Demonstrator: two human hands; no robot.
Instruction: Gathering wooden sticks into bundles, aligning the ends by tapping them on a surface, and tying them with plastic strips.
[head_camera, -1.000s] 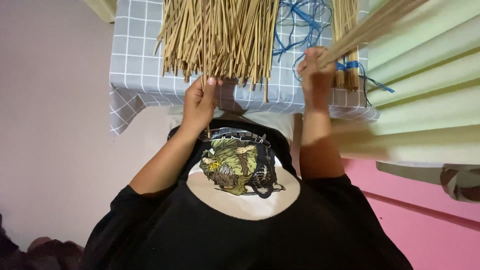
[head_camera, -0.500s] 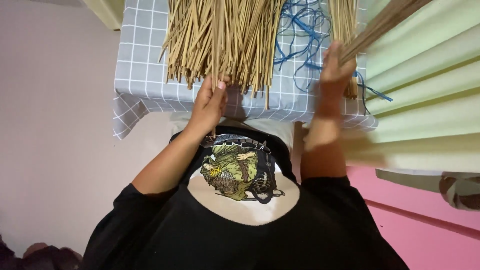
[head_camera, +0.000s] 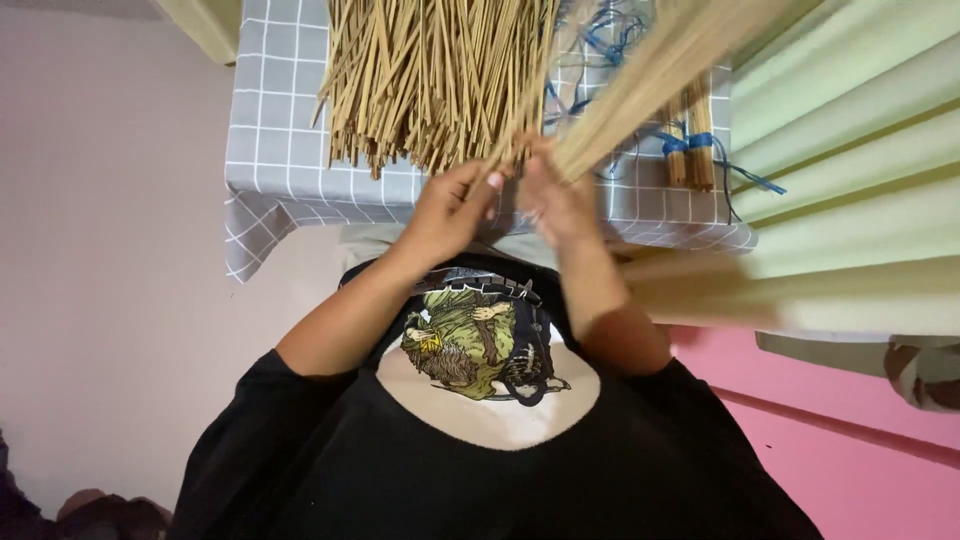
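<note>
Two hands meet at the counter's near edge. Your left hand (head_camera: 455, 205) lies on the near ends of the loose sticks (head_camera: 440, 80), fingers curled over a few of them; how firm the grip is, you cannot tell. Your right hand (head_camera: 555, 200) is closed round a bunch (head_camera: 650, 85) of the same sticks, which slants up and away to the right and is blurred.

Loose sticks: a wide fan of thin, straw-coloured lengths, ends ragged, spread over the counter (head_camera: 270, 150) under a grey checked cloth. Just right of the hands lies a small tied bundle (head_camera: 690, 145), bound with blue string (head_camera: 745, 175); more blue string lies tangled behind it.

Handling, judged: each stick looks light, stiff and thin, likely to snap if bent sharply. Singly they would slide past one another; a bunch held near its end will splay and droop at the far tip. Best hold seems close to the cut ends, squeezed all round.

Right of the counter hangs a pale green pleated curtain (head_camera: 860, 120).
</note>
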